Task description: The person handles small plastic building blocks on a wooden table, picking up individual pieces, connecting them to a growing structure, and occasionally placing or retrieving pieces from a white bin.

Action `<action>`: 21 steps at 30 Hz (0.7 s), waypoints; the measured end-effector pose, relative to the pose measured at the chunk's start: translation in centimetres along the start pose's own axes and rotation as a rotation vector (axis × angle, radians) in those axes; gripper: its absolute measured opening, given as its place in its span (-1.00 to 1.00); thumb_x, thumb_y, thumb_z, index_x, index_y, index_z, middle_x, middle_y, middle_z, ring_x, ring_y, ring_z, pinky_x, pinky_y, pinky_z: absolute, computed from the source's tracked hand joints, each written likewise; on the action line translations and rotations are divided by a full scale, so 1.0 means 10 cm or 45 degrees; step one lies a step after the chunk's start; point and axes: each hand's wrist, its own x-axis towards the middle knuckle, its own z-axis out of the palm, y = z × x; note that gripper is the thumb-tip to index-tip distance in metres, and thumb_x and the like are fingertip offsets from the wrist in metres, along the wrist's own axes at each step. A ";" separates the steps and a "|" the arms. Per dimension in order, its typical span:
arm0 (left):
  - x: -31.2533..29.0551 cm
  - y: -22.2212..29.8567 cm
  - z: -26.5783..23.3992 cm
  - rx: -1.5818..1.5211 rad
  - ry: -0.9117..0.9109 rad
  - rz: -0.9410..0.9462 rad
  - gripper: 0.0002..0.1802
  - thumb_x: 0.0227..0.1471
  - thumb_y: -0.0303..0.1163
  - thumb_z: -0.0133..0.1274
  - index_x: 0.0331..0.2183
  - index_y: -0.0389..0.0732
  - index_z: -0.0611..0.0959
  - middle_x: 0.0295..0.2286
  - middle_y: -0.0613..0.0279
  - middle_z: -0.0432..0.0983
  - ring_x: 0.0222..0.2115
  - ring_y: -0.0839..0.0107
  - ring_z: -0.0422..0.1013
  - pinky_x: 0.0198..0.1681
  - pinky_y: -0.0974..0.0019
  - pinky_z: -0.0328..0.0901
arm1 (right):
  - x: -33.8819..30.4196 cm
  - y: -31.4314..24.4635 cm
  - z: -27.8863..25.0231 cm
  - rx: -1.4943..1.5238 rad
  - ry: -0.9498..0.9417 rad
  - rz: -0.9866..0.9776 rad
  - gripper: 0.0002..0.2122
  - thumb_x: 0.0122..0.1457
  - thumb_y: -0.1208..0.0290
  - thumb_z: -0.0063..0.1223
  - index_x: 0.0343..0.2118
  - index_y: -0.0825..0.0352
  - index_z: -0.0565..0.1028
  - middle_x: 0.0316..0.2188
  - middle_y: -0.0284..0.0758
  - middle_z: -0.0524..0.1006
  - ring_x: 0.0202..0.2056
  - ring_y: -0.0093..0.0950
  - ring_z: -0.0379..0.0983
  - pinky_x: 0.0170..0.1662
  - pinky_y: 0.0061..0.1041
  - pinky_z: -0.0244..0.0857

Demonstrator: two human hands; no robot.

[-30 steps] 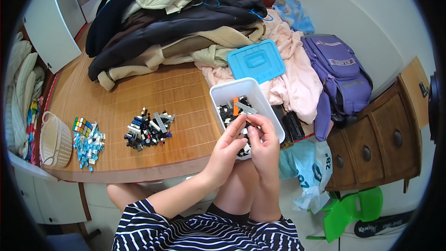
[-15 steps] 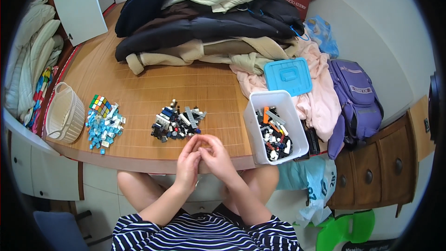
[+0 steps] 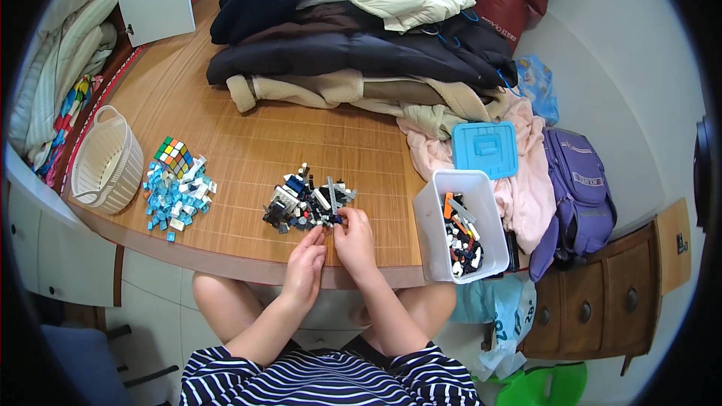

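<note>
A mixed heap of small black, grey and white toy building bricks (image 3: 289,199) lies on the bamboo mat before me. My right hand (image 3: 355,244) reaches the heap's near right edge, its fingers pinched together at a small dark piece I cannot clearly make out. Just left of it, my left hand (image 3: 304,267) is by the table's front edge, fingers curled with their tips close to the heap. Whatever those fingers hold, if anything, is hidden.
To the left are a heap of blue and white bricks (image 3: 177,199), a puzzle cube (image 3: 174,156) and a cream basket (image 3: 109,165). A white bin (image 3: 429,229) holding bricks stands right, near a blue lid (image 3: 485,150) and purple backpack (image 3: 579,188). Folded coats (image 3: 323,53) lie behind.
My hands, joined together before, have come apart; the right one has moved forward to the brick heap. The whole view has shifted and tilted slightly.
</note>
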 end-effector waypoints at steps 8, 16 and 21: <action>0.19 -0.19 0.04 -0.043 -0.008 0.086 -0.36 0.04 -0.57 -0.13 0.17 -0.43 0.16 0.10 0.07 0.20 0.10 0.38 0.18 0.15 0.38 0.10 | -0.03 -0.08 -0.04 0.102 -0.066 0.067 -0.79 0.05 0.61 -0.01 -0.21 0.44 0.46 -0.24 -0.14 0.46 -0.23 -0.27 0.44 -0.15 -0.39 0.34; 0.14 -0.22 0.13 0.023 0.016 0.098 -0.33 0.04 -0.58 -0.15 0.19 -0.41 0.11 0.08 0.09 0.21 0.08 0.38 0.21 0.11 0.38 0.14 | -0.10 -0.05 -0.03 0.218 -0.048 0.063 -0.74 0.06 0.68 -0.06 -0.15 0.47 0.45 -0.14 -0.12 0.42 -0.17 -0.25 0.45 -0.10 -0.43 0.36; 0.16 -0.14 0.13 -0.105 0.029 0.071 -0.35 0.04 -0.58 -0.14 0.18 -0.42 0.14 0.10 0.08 0.19 0.12 0.34 0.16 0.15 0.35 0.12 | -0.06 0.02 0.00 0.216 -0.075 0.062 -0.74 0.04 0.69 -0.05 -0.15 0.49 0.45 -0.15 -0.11 0.42 -0.18 -0.27 0.46 -0.12 -0.45 0.38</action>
